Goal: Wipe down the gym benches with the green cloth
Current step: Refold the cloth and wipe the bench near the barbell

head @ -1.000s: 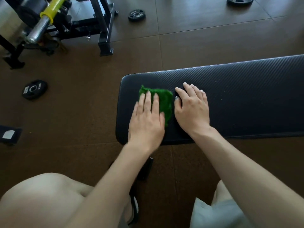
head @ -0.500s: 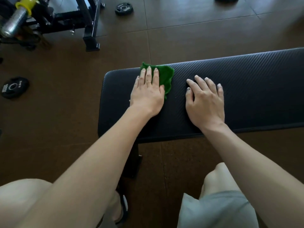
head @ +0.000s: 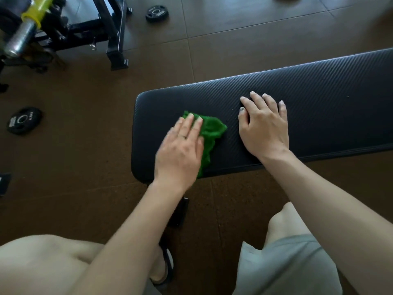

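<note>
- Your left hand (head: 180, 152) lay flat on the cloth (head: 209, 135), fingers straight and close together, pressing it down on the bench (head: 329, 99).
- The cloth sat crumpled near the bench's left end, reaching its near edge.
- Your right hand (head: 263, 128) rested palm down on the bare pad just beside the cloth, fingers spread.
- On the floor left of the bench lay a weight plate (head: 23, 120); another plate (head: 157, 13) lay beyond, by a black rack (head: 110, 35).

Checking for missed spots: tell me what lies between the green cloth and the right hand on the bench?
Only bare black bench pad separates the green cloth from the right hand, per the head view.
</note>
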`<action>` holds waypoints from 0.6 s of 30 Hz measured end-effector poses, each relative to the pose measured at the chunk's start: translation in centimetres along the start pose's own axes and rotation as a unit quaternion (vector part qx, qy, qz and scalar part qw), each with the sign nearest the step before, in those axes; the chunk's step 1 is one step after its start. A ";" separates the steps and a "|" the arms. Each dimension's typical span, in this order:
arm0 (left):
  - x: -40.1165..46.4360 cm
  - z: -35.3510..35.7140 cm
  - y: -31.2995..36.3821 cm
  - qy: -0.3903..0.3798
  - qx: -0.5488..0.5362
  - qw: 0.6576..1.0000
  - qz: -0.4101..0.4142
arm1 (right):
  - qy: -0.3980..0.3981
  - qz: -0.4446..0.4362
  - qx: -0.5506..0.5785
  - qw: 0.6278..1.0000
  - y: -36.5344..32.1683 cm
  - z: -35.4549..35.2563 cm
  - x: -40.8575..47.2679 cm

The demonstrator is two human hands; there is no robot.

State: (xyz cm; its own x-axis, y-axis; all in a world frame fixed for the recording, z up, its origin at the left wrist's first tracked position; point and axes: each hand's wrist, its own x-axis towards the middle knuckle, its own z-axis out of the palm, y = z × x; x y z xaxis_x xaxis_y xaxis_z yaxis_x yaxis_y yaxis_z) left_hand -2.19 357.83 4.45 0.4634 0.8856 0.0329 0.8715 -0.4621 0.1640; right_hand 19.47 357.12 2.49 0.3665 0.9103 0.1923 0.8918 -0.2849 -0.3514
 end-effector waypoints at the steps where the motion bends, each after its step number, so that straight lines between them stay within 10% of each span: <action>1: 1.3 -0.4 -0.4 -0.012 -0.009 0.999 -0.032 | -0.002 -0.001 -0.001 1.000 0.0 0.0 -0.1; 9: -7.1 0.4 -0.2 -0.026 0.024 0.999 0.009 | -0.003 -0.002 -0.029 1.000 -0.4 0.4 -0.5; 18: 10.7 0.5 1.4 -0.051 -0.004 0.997 -0.050 | 0.021 -0.002 -0.040 0.999 -0.5 0.5 -0.1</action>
State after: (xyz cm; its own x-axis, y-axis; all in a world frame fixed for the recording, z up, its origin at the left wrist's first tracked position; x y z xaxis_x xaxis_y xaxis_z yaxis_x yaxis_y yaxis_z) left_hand 4.07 366.62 4.51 0.3886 0.9176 -0.0837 0.9129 -0.3711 0.1700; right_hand 18.87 357.36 2.15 0.3726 0.8986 0.2317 0.9108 -0.3062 -0.2770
